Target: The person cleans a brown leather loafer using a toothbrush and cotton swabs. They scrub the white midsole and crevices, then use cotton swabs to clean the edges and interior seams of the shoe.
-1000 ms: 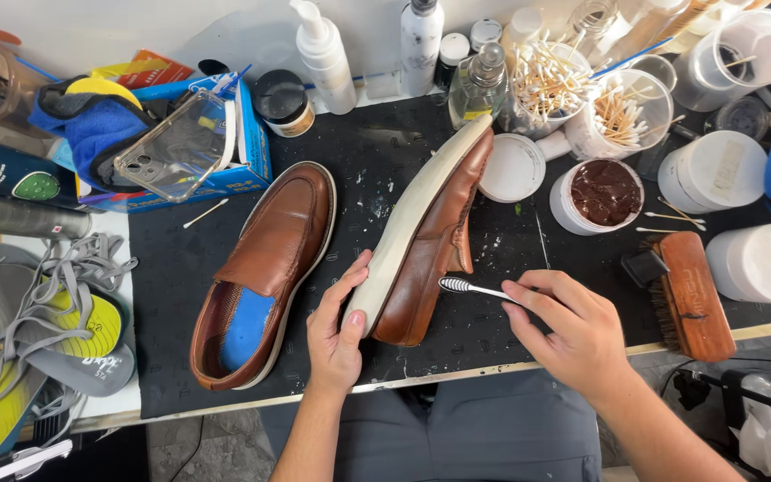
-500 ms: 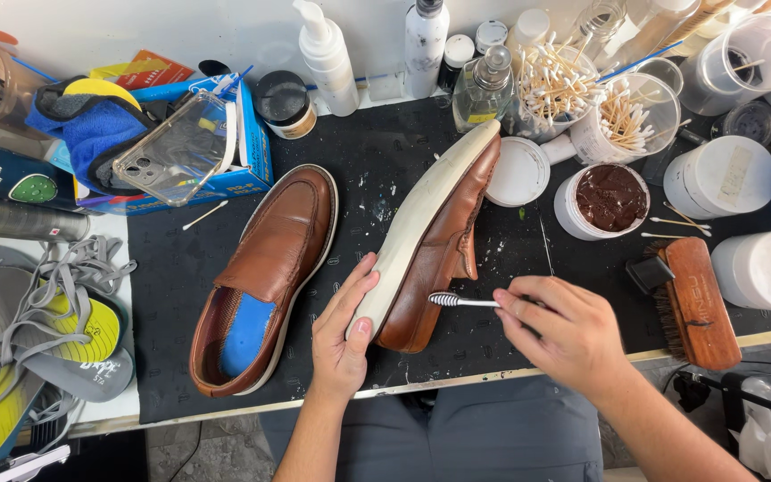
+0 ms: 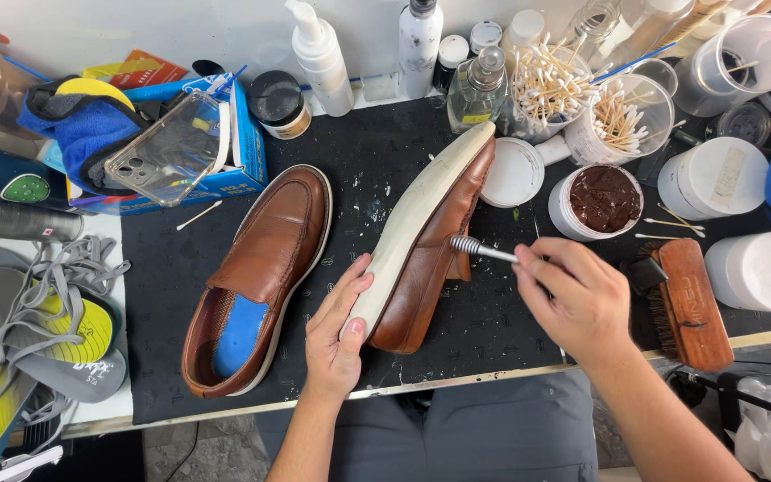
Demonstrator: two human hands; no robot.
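Illumination is bright, even and overhead. Shadows are short and soft. Focus is sharp throughout. Wide-angle distortion bends the frame edges. Glare is minimal on the bottles [image 3: 421,36].

Smooth brown leather shoe [image 3: 430,259], matt white rubber sole [image 3: 412,214].

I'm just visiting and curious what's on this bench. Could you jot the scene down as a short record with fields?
Left hand: steadies the tilted shoe by its pale sole, heel end
Right hand: holds a small brush, bristles against the shoe's brown side
Other shoe: upright on the black mat, blue insole showing
Open jar: brown polish, right of the tilted shoe
Wooden brush: lies at the right
Swabs: in cups at the back
Left edge: grey laces and insoles
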